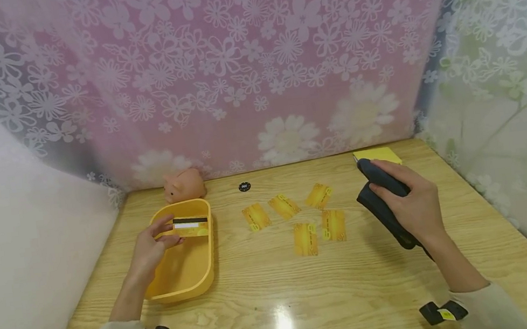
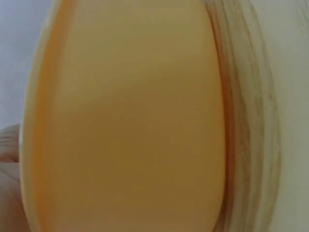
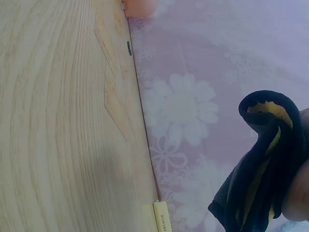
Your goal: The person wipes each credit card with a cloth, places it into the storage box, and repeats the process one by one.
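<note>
My left hand point(image 1: 149, 253) pinches a gold plastic card point(image 1: 190, 232) above the yellow bin point(image 1: 209, 271). The card's back, with its black stripe and white strip, faces up. Part of the left hand shows at the edge of the left wrist view, past the bin's rim. On the right, raised over the table, my right hand point(image 1: 414, 204) grips a folded dark cloth point(image 3: 260, 164) with a yellow inner side. Between the hands, several gold cards lie scattered on the table, among them one card point(image 1: 305, 239) at the front and another card point(image 1: 256, 217) at the left.
A pink piggy bank point(image 1: 185, 185) stands behind the bin. A black poker chip point(image 1: 244, 187) lies near the back edge of the wooden table point(image 1: 356, 295). At the back right is a yellow book point(image 1: 387, 156). Flowered curtains point(image 1: 252, 68) hang around the table.
</note>
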`<state>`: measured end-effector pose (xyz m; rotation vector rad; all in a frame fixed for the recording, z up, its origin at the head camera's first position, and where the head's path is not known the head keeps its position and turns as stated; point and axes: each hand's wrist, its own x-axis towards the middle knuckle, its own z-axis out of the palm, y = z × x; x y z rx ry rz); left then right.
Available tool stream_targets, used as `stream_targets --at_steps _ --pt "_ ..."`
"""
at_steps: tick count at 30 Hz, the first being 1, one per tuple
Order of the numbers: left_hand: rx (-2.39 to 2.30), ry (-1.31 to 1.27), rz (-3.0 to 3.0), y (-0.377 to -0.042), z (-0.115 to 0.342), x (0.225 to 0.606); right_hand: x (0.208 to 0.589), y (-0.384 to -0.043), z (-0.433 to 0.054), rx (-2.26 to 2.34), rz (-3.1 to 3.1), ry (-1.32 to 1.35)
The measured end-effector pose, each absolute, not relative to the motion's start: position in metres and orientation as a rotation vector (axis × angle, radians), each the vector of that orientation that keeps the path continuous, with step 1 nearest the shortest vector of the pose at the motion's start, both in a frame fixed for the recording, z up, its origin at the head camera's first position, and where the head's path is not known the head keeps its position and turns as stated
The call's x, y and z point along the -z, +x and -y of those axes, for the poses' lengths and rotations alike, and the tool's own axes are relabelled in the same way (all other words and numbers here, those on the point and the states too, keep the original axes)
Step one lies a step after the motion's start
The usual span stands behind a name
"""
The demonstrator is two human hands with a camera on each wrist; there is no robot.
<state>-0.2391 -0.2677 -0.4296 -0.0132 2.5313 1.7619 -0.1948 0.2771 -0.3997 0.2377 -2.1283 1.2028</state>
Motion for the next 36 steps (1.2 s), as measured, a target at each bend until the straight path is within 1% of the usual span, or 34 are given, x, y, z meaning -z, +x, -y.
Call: stream_targets --at_steps 19,33,36 --pt "-1.538 -0.04 -2.606 -0.246 0.269 0.447 0.397 -0.194 -0.276 -1.197 2.142 0.226" --pt "-1.446 0.021 -2.574 -0.243 0.268 0.439 0.396 -0.193 -0.276 -1.185 2.129 0.23" --pt "-1.484 0.037 -2.565 -0.242 0.267 0.439 0.397 -0.194 -0.276 -1.178 2.129 0.245"
